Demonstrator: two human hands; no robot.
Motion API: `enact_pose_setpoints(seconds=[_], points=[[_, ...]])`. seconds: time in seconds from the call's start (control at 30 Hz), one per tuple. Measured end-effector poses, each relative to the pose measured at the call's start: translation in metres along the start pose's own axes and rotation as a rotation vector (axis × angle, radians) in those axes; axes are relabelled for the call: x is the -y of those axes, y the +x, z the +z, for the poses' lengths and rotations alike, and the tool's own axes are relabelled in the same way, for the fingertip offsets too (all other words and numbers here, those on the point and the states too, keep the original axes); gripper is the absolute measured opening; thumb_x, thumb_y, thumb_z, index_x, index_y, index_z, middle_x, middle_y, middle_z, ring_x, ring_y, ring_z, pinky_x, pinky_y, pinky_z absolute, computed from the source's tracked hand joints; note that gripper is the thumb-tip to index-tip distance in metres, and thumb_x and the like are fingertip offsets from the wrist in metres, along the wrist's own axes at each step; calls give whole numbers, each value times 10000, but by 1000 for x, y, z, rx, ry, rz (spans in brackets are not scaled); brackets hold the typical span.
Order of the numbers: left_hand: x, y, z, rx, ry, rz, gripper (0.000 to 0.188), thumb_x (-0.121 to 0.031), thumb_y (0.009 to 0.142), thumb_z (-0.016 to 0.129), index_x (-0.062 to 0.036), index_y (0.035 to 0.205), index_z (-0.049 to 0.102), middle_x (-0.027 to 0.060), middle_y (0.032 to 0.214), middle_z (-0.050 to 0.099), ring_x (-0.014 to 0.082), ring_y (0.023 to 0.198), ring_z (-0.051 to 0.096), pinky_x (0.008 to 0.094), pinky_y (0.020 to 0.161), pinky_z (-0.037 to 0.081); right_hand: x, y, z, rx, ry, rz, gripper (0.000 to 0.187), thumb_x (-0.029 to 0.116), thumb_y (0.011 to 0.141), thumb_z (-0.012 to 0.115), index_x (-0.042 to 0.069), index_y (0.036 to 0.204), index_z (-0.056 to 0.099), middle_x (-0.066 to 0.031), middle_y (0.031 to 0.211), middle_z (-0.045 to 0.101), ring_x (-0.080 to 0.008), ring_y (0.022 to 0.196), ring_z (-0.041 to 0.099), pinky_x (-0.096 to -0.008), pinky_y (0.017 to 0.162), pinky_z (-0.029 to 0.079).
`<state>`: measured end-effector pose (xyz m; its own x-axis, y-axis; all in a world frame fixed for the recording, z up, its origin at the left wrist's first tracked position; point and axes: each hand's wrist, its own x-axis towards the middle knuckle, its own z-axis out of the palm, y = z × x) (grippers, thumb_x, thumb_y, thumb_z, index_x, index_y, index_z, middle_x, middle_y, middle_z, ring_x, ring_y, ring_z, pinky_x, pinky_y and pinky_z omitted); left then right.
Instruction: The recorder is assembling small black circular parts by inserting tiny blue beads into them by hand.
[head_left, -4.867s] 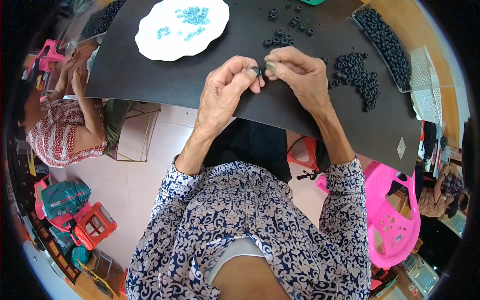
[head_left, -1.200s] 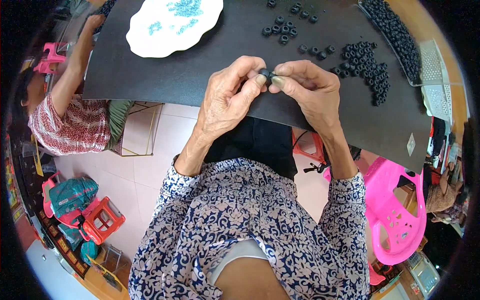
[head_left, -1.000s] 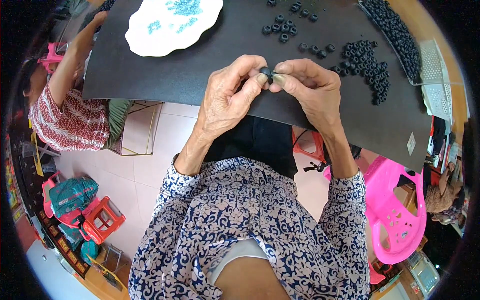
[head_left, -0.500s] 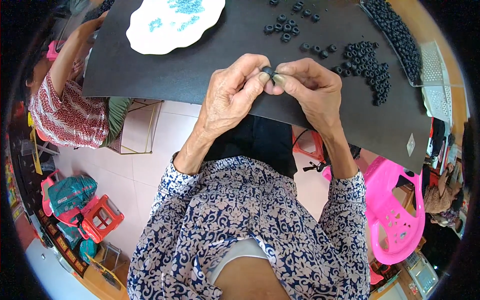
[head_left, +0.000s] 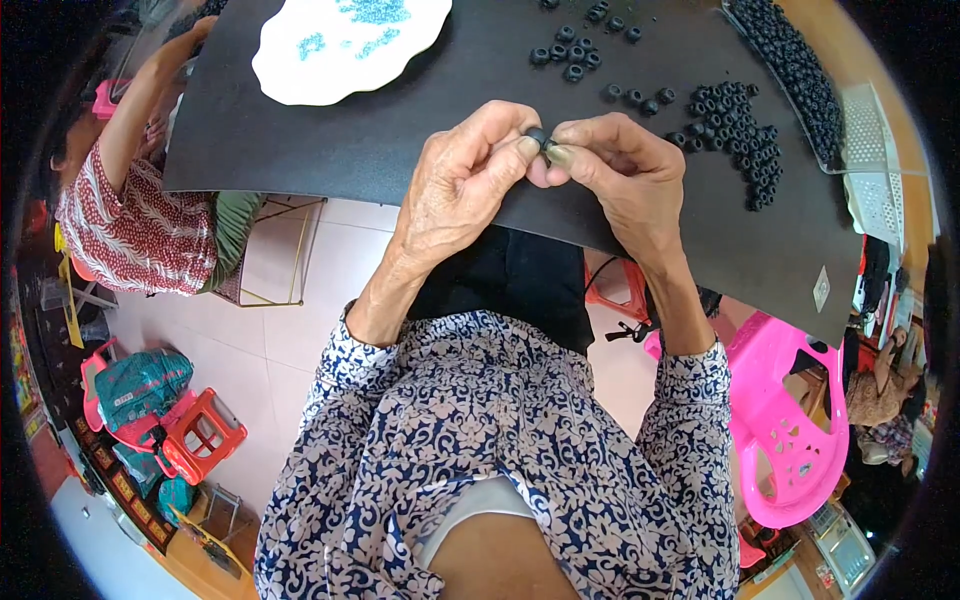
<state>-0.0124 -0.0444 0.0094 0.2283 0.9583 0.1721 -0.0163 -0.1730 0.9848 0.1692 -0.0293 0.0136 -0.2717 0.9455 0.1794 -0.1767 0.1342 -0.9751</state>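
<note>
- Two hands of the wearer: the left hand (head_left: 468, 180) has its grip closed, thumb and forefinger pinching one black bead (head_left: 535, 134) above the near part of the dark worktop (head_left: 330, 150).
- The right hand (head_left: 630, 165) has its grip drawn together just beside that bead; whether it has hold of anything is hidden.
- Four loose beads (head_left: 650, 107) stand in a short uneven row, right of the hands.
- One heap of black beads (head_left: 745, 135), too crowded to count, lies farther right.
- One white scalloped plate (head_left: 300, 75) holds tiny blue grains (head_left: 378, 9) in one large patch and smaller ones.
- One clear tray (head_left: 838, 172), at the right edge, holds a mass of black pieces (head_left: 785, 65).
- One white perforated basket (head_left: 868, 130) stands beside the tray.
</note>
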Motion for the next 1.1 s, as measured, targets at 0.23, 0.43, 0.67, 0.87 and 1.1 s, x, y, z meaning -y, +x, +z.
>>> enact_pose_setpoints(seconds=[0.23,0.43,0.67,0.87,1.1], points=[[-2,5,2,56,-88,-58,209,-149,982,507,17,1065,602,66,811,684,104,773,623,236,727,489,-10,-1,-11,47,-46,-103,223,-84,806,693,-39,1023,664,-66,944,683,-114,857,653,-239,793,538],[-6,15,9,188,-118,-112,278,-193,973,491,25,1112,592,90,833,688,118,781,644,234,773,500,-2,-1,-24,78,-76,-100,244,-84,799,701,-31,1035,668,-62,932,681,-112,854,649,-233,772,538],[-1,21,17,76,-216,-131,267,-185,975,491,34,1082,599,85,815,681,117,769,620,242,750,489,-4,1,-26,-26,-73,-126,210,-29,836,693,-37,1045,680,-76,943,688,-118,815,648,-226,752,530],[6,26,13,36,-304,-132,263,-173,981,487,44,1075,600,81,799,677,124,761,622,251,741,481,-5,7,-24,-53,-27,-115,201,-1,849,686,-16,1049,685,-57,889,701,-93,800,655,-199,716,528],[2,36,5,51,-259,-176,251,-175,985,498,35,1078,600,65,783,669,108,762,618,246,755,494,-4,16,-21,-62,-17,-65,176,-25,827,699,-23,1001,682,-72,880,703,-112,807,672,-215,725,549]])
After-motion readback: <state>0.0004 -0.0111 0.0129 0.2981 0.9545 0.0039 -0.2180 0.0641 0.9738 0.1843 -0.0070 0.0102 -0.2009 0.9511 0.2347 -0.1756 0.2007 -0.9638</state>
